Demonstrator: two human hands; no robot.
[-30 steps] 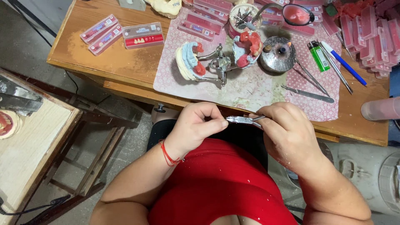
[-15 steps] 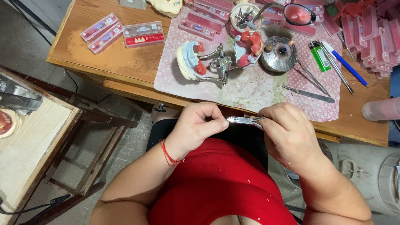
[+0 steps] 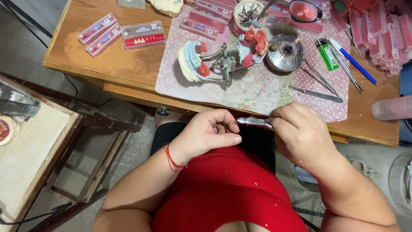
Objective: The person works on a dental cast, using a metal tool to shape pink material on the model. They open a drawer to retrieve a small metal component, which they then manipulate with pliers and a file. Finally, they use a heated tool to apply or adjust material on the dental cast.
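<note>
Head view, looking down over the lap. Right hand (image 3: 302,135) is closed around a slim metal hand tool (image 3: 256,122), gripped near its rear, tip pointing toward the left hand (image 3: 210,133). Left hand is curled, fingertips bunched just beside the tool tip; whether it pinches anything cannot be told. A red string bracelet (image 3: 173,160) sits on the left wrist. Both hands are held above the lap, just in front of the counter (image 3: 120,64) edge. On the counter: a patterned mat (image 3: 257,88) carrying a metal articulator with blue and red dental casts (image 3: 216,62), a small lit burner (image 3: 284,55), a green lighter (image 3: 327,54), a blue pen (image 3: 354,62) and tweezers (image 3: 316,93). Pink-red tooth card boxes (image 3: 124,33) lie to the left.
</note>
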